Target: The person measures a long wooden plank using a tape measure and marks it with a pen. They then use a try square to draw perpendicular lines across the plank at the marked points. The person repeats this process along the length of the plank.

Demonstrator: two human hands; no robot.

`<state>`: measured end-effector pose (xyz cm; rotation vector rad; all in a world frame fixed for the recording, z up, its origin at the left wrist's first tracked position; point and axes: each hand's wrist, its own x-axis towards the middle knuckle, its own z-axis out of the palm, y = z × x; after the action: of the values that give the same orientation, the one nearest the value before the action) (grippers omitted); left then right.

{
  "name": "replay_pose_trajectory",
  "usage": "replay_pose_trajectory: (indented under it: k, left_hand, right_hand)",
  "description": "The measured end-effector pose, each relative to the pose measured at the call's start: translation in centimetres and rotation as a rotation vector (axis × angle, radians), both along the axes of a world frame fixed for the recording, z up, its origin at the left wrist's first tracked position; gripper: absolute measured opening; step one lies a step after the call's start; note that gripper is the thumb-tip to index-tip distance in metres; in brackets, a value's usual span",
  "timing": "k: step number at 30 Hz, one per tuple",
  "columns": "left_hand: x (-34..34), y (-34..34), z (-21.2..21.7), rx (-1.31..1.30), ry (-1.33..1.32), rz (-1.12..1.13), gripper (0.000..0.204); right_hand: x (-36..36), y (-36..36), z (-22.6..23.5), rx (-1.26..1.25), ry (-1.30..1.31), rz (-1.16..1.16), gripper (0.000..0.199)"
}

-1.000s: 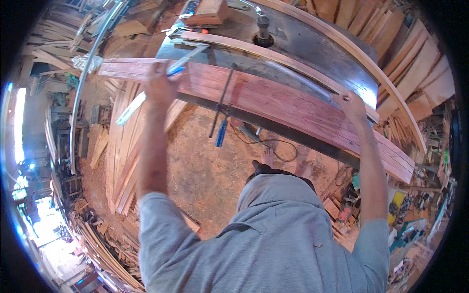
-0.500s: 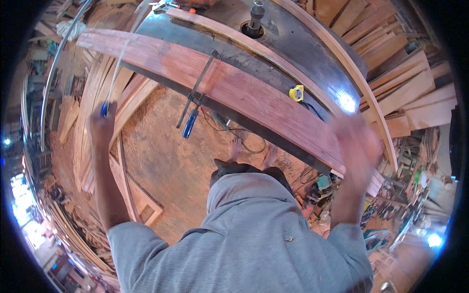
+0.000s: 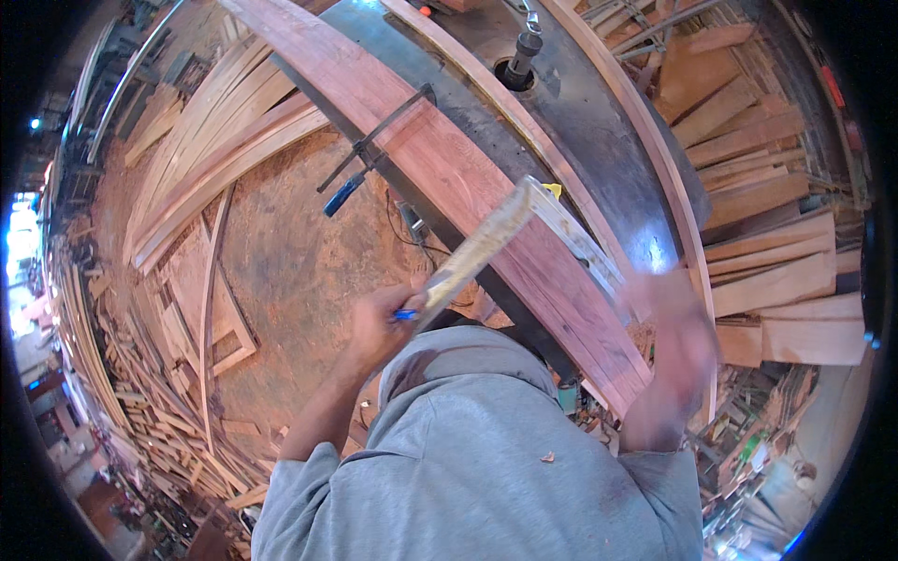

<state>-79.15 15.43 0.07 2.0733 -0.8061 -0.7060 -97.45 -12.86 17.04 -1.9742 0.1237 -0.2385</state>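
An L-shaped square [image 3: 482,240], one arm worn and yellowish, the other thin and metallic, slants over a reddish plank [image 3: 444,150]. My left hand [image 3: 382,323] is closed round the end of the yellowish arm, with a small blue pen-like thing [image 3: 404,315] also in its fingers. Close to the metallic arm's far end, my right hand [image 3: 673,327] is smeared by motion, and its grip cannot be made out. A bar clamp [image 3: 398,117] with a blue handle [image 3: 344,194] grips the plank at the table's edge. Behind the square, a yellow tape measure [image 3: 554,190] is mostly hidden.
Two curved wooden strips [image 3: 500,98] [image 3: 645,131] lie along the dark metal table [image 3: 599,122], where a spindle [image 3: 519,64] stands up. Stacked boards [image 3: 772,252] are on the right. More planks [image 3: 210,122] and a wooden frame [image 3: 234,355] lie on the left floor.
My left hand has come in from the far left, bringing the square across the plank. The right hand stays near the plank's right end, still blurred. The whole view has turned.
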Motion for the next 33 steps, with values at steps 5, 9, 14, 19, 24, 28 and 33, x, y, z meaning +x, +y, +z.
replay_pose_trajectory:
  k: [5,9,14,19,24,28,33]
  left_hand:
    - [-1.8,-3.8,-3.1,0.116,0.003,-0.070,0.022]
    - [-1.3,-3.6,-5.2,0.183,0.106,-0.051,0.023]
    - [-0.4,-4.2,-4.6,0.140,0.138,-0.044,0.020]
    - [0.4,-7.5,-5.2,0.049,0.229,-0.139,0.024]
    - [0.7,-9.7,-5.6,0.032,0.234,-0.080,0.022]
    - [0.8,-9.9,-5.5,0.032,0.266,-0.084,0.020]
    - [1.1,-9.9,-5.4,0.039,0.254,-0.085,0.018]
  right_hand:
    - [-4.0,-7.1,-13.4,-0.527,0.507,-0.299,0.036]
    - [-4.3,-7.3,-17.1,-0.102,0.621,-0.365,0.034]
    - [-4.8,-7.1,-18.7,0.003,0.691,-0.386,0.034]
    - [-4.7,-7.4,-18.9,0.016,0.750,-0.378,0.037]
    - [-4.9,-7.5,-19.7,0.037,0.698,-0.359,0.036]
    - [-5.4,-7.3,-20.9,0.024,0.650,-0.355,0.030]
    - [-4.8,-7.0,-20.3,-0.035,0.638,-0.352,0.031]
